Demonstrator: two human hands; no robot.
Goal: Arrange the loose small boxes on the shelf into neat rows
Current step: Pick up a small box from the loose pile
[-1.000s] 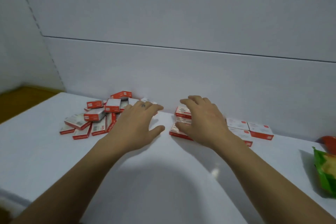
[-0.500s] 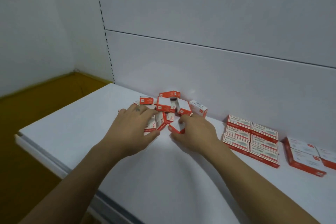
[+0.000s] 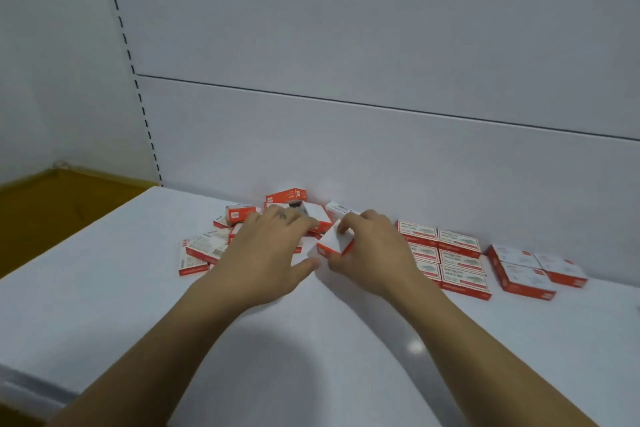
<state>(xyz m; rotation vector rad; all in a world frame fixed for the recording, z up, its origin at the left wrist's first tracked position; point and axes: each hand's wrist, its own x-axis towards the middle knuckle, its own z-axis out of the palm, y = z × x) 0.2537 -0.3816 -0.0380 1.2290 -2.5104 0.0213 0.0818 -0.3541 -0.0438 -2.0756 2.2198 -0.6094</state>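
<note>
The tilted box [image 3: 333,242], red-edged with a white face, is tipped up at the near right edge of the loose pile [image 3: 221,239]. It is pinched between the thumb and curled fingers of the right hand [image 3: 372,255]. The pile lies to the left, against the far wall. At least eight boxes can be counted in it, lying at all angles and some on top of others, with more probably hidden under the left hand [image 3: 265,250]. That hand's fingers lie stretched out over the heap and grasp nothing that shows.

Just right of the right hand lies the sorted block [image 3: 457,258]: two columns of three, six boxes visible, edges touching, with its left side partly covered by the hand. Further right, apart from the block, a smaller group [image 3: 526,269] of about three boxes is also set square. The white shelf [image 3: 104,288] carries all of it.

The job looks about half done. Roughly nine boxes are in order, and the pile and the box in hand have yet to be laid out.
</note>
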